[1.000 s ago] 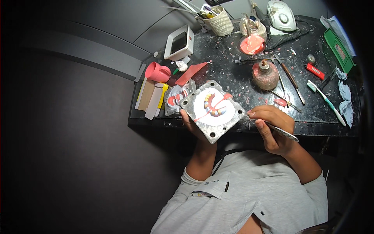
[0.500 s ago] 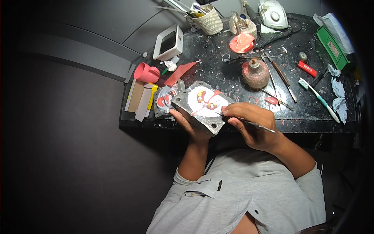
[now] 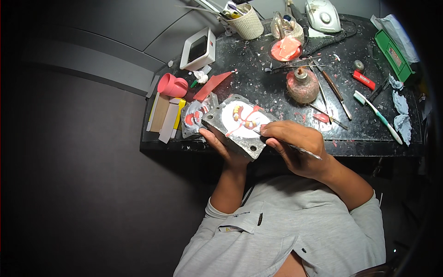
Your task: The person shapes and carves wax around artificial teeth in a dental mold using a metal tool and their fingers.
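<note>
My left hand (image 3: pixel 227 148) is closed around the lower left side of a grey metal dental flask half (image 3: pixel 240 143), held tilted over the table's front edge. White plaster fills the flask, with a row of yellowish teeth and red wax (image 3: pixel 244 118) set in it. In my right hand (image 3: pixel 302 147) is a slim metal carving tool (image 3: pixel 304 151), gripped like a pen. Its handle end sticks out below my fingers, and its tip is near the plaster's right side, partly hidden by my fingers. Behind the held flask lies another flask half (image 3: pixel 192 121) with red and white filling.
A glass spirit burner (image 3: pixel 302 87) stands beyond my right hand, with several metal tools, a toothbrush (image 3: pixel 378 116) and a red lighter (image 3: pixel 364 80) to its right. Left are a pink mug (image 3: pixel 172 86), a red wax sheet (image 3: pixel 213 86) and a white tray (image 3: pixel 211 50). Scraps litter the black table.
My right hand and the carving tool have shifted slightly left, and the tool's handle end has dipped. The left hand and flask stay nearly still.
</note>
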The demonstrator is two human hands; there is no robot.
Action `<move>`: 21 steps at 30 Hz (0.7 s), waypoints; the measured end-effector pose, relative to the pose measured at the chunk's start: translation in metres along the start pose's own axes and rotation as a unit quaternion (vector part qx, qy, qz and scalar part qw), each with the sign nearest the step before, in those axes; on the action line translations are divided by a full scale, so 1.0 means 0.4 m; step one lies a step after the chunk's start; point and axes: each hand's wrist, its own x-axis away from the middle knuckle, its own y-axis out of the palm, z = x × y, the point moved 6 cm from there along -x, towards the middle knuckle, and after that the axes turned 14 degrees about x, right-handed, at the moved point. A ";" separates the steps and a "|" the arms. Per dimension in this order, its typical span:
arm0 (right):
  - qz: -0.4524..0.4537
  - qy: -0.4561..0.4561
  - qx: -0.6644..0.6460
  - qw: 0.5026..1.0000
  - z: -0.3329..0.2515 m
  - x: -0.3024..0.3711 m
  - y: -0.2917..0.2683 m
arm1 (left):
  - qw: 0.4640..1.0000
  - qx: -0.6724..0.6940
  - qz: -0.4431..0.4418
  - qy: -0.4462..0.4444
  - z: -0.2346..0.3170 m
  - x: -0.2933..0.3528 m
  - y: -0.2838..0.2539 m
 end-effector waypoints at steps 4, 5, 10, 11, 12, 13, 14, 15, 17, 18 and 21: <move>0.000 0.000 -0.001 1.000 -0.003 -0.002 0.001 | 0.976 0.127 -0.171 -0.039 -0.004 -0.014 -0.008; 0.002 -0.001 0.001 1.000 -0.003 -0.002 0.001 | 0.980 0.128 -0.149 -0.039 -0.006 -0.012 -0.008; 0.001 0.002 -0.004 1.000 -0.002 -0.002 0.000 | 0.987 0.106 -0.120 -0.030 -0.007 -0.003 0.002; -0.002 0.003 -0.004 1.000 -0.001 -0.002 0.002 | 0.997 -0.015 -0.075 0.022 -0.006 0.001 -0.005; -0.005 0.004 -0.005 1.000 0.000 -0.001 0.004 | 0.988 -0.135 -0.028 0.074 0.003 0.005 -0.013; -0.005 0.005 -0.005 1.000 -0.001 -0.001 0.003 | 0.988 -0.135 -0.029 0.074 0.007 0.002 -0.019; -0.005 0.006 -0.004 1.000 -0.002 -0.002 0.003 | 0.996 -0.029 -0.073 0.030 0.002 -0.005 -0.021; -0.006 0.007 -0.003 1.000 -0.002 -0.002 0.003 | 0.990 0.078 -0.115 -0.015 -0.002 -0.007 -0.016; 0.001 0.004 0.000 1.000 -0.002 0.000 0.002 | 0.989 0.083 -0.122 -0.017 0.003 -0.012 -0.015; 0.008 0.000 0.004 1.000 -0.002 0.001 0.001 | 0.987 0.088 -0.129 -0.020 0.004 -0.012 -0.013; 0.012 0.004 0.000 1.000 0.005 0.005 0.000 | 0.998 0.050 0.011 -0.027 -0.007 0.000 -0.005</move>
